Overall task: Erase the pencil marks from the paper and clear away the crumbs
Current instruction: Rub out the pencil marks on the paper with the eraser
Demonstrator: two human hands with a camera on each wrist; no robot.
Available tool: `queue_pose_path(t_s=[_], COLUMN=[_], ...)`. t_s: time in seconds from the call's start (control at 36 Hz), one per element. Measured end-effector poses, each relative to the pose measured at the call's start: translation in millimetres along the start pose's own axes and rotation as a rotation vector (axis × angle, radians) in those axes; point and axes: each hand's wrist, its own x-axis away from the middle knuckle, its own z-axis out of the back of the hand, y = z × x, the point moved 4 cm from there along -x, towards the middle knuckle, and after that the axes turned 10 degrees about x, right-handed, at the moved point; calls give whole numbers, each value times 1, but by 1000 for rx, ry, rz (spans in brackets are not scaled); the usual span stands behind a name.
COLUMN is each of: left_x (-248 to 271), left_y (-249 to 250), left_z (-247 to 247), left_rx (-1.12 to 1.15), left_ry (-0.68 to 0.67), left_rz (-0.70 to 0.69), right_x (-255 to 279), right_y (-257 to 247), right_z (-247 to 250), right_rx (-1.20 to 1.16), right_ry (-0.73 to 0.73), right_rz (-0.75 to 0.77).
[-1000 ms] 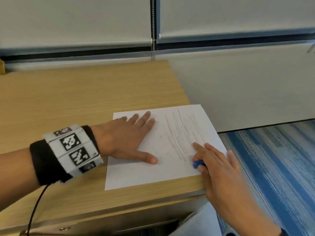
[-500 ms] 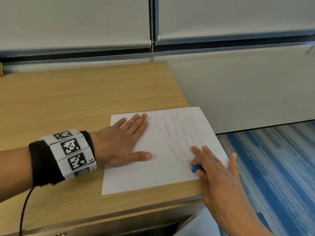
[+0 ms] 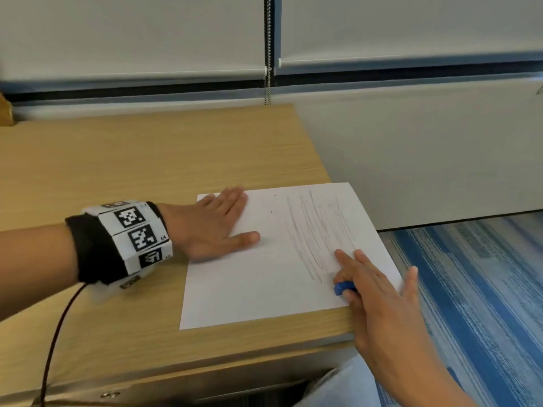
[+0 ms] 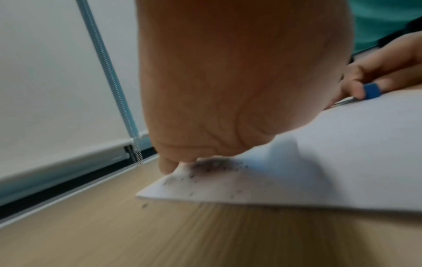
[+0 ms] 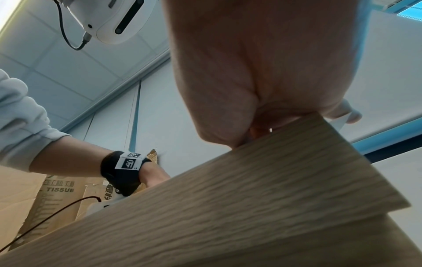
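Note:
A white sheet of paper (image 3: 258, 277) lies at the right end of the wooden desk (image 3: 147, 160), with grey pencil scribbles (image 3: 317, 230) on its right half. My left hand (image 3: 211, 227) lies flat on the paper's upper left corner, fingers straight. My right hand (image 3: 379, 295) pinches a small blue eraser (image 3: 343, 287) against the paper at the lower end of the scribbles. In the left wrist view dark eraser crumbs (image 4: 205, 173) speckle the paper's corner (image 4: 297, 171) under my left hand (image 4: 228, 81), and the blue eraser (image 4: 372, 91) shows between my right fingers (image 4: 356, 88).
The desk ends just right of the paper; below lies blue striped carpet (image 3: 470, 289). A white wall and window blinds with a bead chain (image 3: 267, 54) stand behind. Cardboard boxes (image 5: 57, 191) stand at the left in the right wrist view.
My left hand has slid back toward the paper's upper left corner, sweeping across the sheet. My right hand with the eraser has stayed at the lower end of the scribbles.

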Motion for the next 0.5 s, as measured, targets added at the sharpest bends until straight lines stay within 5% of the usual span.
queue_pose_path(t_s=[0.17,0.25,0.36,0.5], left_x=[2,-5,-7,-9], left_y=[60,79,62,16], left_z=[-3,-15,-15,2], left_rx=[-130,-161,-105,14], left_ry=[42,-8,-22,-20], left_rz=[-379,-453,-346,2], right_x=[0,1,-3,-5], right_y=[0,-1,-15,-21], right_z=[0,-1,13,28], right_rx=[-32,-22,27,78], right_ry=[-32,-58,-172,-276], right_rz=[14,-5,-12,-67])
